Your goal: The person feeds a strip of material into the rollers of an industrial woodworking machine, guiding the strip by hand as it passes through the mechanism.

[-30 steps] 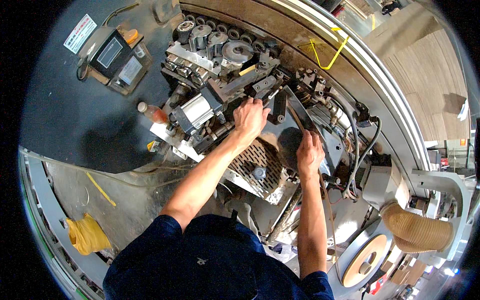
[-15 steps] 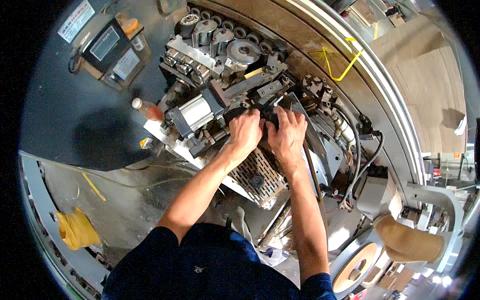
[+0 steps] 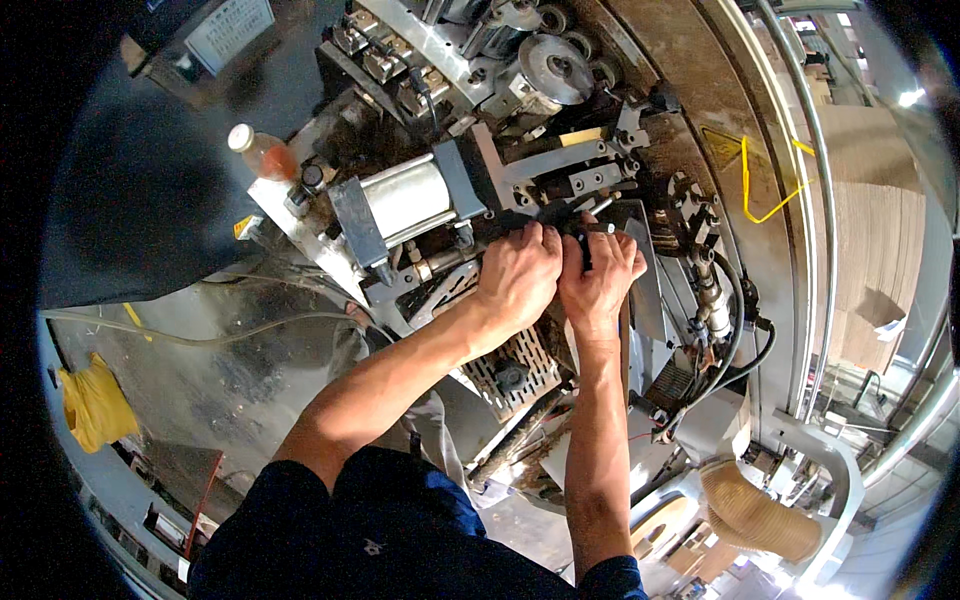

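Observation:
Both hands work close together over a machine, just right of a silver pneumatic cylinder (image 3: 408, 197) with dark end blocks. My left hand (image 3: 522, 272) is closed, its curled fingers against dark parts; whatever they grip is hidden. Beside it, my right hand (image 3: 602, 280) is closed with thumb and fingers around a short dark rod (image 3: 598, 228) that has a pale end. Just beyond the fingers lie a drilled metal block (image 3: 592, 180) and a flat grey bar (image 3: 560, 160). A slotted metal plate (image 3: 522, 375) sits below the hands.
A bottle with reddish contents (image 3: 265, 155) stands left of the cylinder. Round metal rollers (image 3: 555, 70) are at the back. Black cables (image 3: 742, 340) loop at the right, above a ribbed tan hose (image 3: 760, 510). A yellow bag (image 3: 95, 402) lies far left.
The view has shifted closer and turned, so the machine looks larger. Both hands stay at the same spot beside the cylinder; the rod's pale end now shows at the right fingers.

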`<control>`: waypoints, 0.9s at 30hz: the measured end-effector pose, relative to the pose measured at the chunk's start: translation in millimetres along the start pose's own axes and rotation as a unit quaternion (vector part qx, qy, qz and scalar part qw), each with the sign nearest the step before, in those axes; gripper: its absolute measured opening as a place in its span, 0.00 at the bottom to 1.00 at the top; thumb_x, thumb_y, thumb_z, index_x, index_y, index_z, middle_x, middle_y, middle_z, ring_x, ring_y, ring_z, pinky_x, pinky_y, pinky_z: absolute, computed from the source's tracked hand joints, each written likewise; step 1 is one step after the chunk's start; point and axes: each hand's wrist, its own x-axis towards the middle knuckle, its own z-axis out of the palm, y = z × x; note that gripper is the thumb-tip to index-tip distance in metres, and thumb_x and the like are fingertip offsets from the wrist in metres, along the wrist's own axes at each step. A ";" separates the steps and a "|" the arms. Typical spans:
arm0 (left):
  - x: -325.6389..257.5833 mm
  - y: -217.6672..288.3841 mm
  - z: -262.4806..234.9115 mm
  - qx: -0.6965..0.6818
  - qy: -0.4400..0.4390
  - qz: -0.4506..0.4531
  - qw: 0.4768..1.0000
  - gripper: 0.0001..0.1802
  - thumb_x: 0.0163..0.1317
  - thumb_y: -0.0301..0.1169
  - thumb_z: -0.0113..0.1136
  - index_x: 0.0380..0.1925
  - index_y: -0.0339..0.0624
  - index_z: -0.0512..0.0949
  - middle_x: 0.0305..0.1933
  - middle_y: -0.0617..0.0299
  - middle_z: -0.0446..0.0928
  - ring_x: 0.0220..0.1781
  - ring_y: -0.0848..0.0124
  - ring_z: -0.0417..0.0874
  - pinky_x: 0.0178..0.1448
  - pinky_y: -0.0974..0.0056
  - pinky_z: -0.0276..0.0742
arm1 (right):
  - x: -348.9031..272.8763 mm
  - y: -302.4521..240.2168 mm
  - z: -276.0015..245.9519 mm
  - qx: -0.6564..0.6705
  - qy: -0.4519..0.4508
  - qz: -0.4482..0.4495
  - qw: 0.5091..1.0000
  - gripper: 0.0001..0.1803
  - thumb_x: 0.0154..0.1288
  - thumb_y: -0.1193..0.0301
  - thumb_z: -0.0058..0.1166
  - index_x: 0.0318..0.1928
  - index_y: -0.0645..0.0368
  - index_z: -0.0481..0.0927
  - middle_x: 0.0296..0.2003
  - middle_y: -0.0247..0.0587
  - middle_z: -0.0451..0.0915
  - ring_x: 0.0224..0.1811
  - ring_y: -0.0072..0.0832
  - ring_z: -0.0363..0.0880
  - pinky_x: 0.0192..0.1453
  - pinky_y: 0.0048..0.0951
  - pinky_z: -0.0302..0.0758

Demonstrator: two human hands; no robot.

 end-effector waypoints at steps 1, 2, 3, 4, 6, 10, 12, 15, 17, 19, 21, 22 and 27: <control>0.5 -0.1 -0.1 -0.004 -0.005 0.000 1.000 0.09 0.56 0.23 0.59 0.36 0.32 0.77 0.35 0.44 0.79 0.33 0.50 0.87 0.33 0.50 0.85 | 0.1 0.7 0.7 0.004 0.005 -0.007 1.000 0.16 0.64 0.63 0.61 0.49 0.56 0.86 0.40 0.41 0.84 0.51 0.42 0.77 0.61 0.47 0.61; 0.6 -0.1 -0.5 -0.006 -0.017 0.000 1.000 0.08 0.56 0.24 0.59 0.36 0.32 0.76 0.35 0.45 0.79 0.32 0.50 0.87 0.33 0.51 0.85 | 0.0 1.3 1.1 0.008 0.010 -0.014 1.000 0.17 0.64 0.64 0.61 0.50 0.56 0.86 0.40 0.41 0.84 0.52 0.41 0.77 0.61 0.47 0.60; 1.5 -0.2 -1.0 0.001 -0.020 0.005 1.000 0.08 0.56 0.24 0.60 0.36 0.32 0.76 0.35 0.45 0.79 0.32 0.51 0.87 0.32 0.51 0.85 | 0.3 1.7 1.7 0.000 0.018 -0.028 0.999 0.17 0.64 0.65 0.62 0.52 0.56 0.85 0.40 0.41 0.84 0.52 0.41 0.77 0.61 0.47 0.60; 1.7 -0.3 -1.5 0.009 -0.031 0.009 0.999 0.08 0.56 0.24 0.60 0.35 0.33 0.76 0.34 0.45 0.79 0.32 0.51 0.87 0.31 0.51 0.85 | 0.1 2.3 1.8 0.005 0.018 -0.028 0.999 0.17 0.64 0.65 0.62 0.52 0.56 0.86 0.40 0.41 0.84 0.51 0.41 0.77 0.61 0.46 0.60; 1.5 -1.0 -3.1 0.027 -0.050 0.017 0.998 0.07 0.56 0.25 0.60 0.33 0.34 0.75 0.34 0.46 0.79 0.32 0.53 0.87 0.30 0.52 0.84 | -0.2 2.8 1.4 0.017 0.017 -0.026 0.999 0.16 0.64 0.66 0.62 0.51 0.56 0.86 0.39 0.41 0.85 0.51 0.41 0.77 0.61 0.46 0.60; 1.8 -6.2 -4.1 0.033 -0.062 0.028 0.997 0.07 0.56 0.26 0.61 0.32 0.36 0.75 0.33 0.49 0.80 0.29 0.53 0.87 0.28 0.52 0.83 | 0.3 3.5 -0.7 0.028 -0.002 -0.013 1.000 0.17 0.62 0.67 0.62 0.51 0.57 0.86 0.39 0.41 0.85 0.50 0.42 0.76 0.61 0.45 0.60; 1.3 -8.0 -3.0 0.017 -0.051 0.031 0.998 0.07 0.55 0.27 0.61 0.32 0.36 0.75 0.33 0.50 0.80 0.28 0.53 0.87 0.28 0.52 0.83 | -0.4 3.9 -3.1 0.029 -0.031 0.003 0.999 0.17 0.61 0.68 0.63 0.51 0.57 0.86 0.38 0.41 0.84 0.49 0.42 0.76 0.61 0.45 0.60; 0.8 -7.5 0.3 0.016 -0.014 0.024 0.999 0.08 0.63 0.30 0.60 0.31 0.36 0.76 0.31 0.50 0.80 0.27 0.53 0.86 0.28 0.52 0.83 | 0.3 2.3 -2.2 0.049 -0.004 -0.002 0.999 0.17 0.61 0.69 0.63 0.51 0.58 0.86 0.37 0.41 0.83 0.49 0.42 0.75 0.61 0.45 0.60; 0.1 -6.9 1.9 0.012 -0.007 0.015 1.000 0.10 0.66 0.32 0.60 0.31 0.36 0.76 0.30 0.50 0.80 0.27 0.54 0.86 0.28 0.52 0.83 | 0.4 1.5 -2.3 0.047 0.001 -0.003 0.999 0.16 0.61 0.69 0.64 0.50 0.58 0.86 0.37 0.41 0.83 0.50 0.42 0.75 0.62 0.44 0.61; -0.4 -7.4 2.3 0.009 -0.014 0.009 1.000 0.12 0.69 0.34 0.59 0.30 0.36 0.76 0.30 0.51 0.79 0.28 0.54 0.86 0.28 0.53 0.83 | 0.2 0.7 -2.9 0.049 -0.002 -0.005 0.999 0.16 0.62 0.69 0.64 0.50 0.59 0.86 0.37 0.42 0.83 0.50 0.43 0.75 0.62 0.44 0.61; -0.9 -8.5 1.8 -0.002 0.000 0.018 1.000 0.10 0.67 0.32 0.60 0.31 0.36 0.77 0.30 0.51 0.79 0.29 0.55 0.86 0.28 0.54 0.83 | -0.1 0.2 -2.9 0.059 0.006 0.000 0.998 0.16 0.62 0.69 0.63 0.50 0.59 0.86 0.37 0.42 0.83 0.50 0.43 0.75 0.62 0.45 0.61; -1.4 -8.8 1.5 -0.007 0.006 0.021 1.000 0.09 0.65 0.31 0.60 0.31 0.36 0.77 0.31 0.51 0.79 0.29 0.56 0.86 0.29 0.54 0.83 | -0.6 0.1 -2.7 0.064 0.010 -0.003 0.998 0.16 0.63 0.69 0.63 0.51 0.59 0.86 0.38 0.42 0.83 0.50 0.43 0.75 0.63 0.45 0.61; -2.8 -6.0 1.4 0.002 -0.021 0.000 1.000 0.07 0.57 0.28 0.61 0.32 0.36 0.77 0.33 0.50 0.79 0.30 0.57 0.86 0.29 0.54 0.83 | -0.8 2.7 -0.1 0.055 0.012 -0.020 0.998 0.17 0.64 0.68 0.63 0.52 0.59 0.85 0.38 0.44 0.84 0.49 0.44 0.75 0.62 0.46 0.62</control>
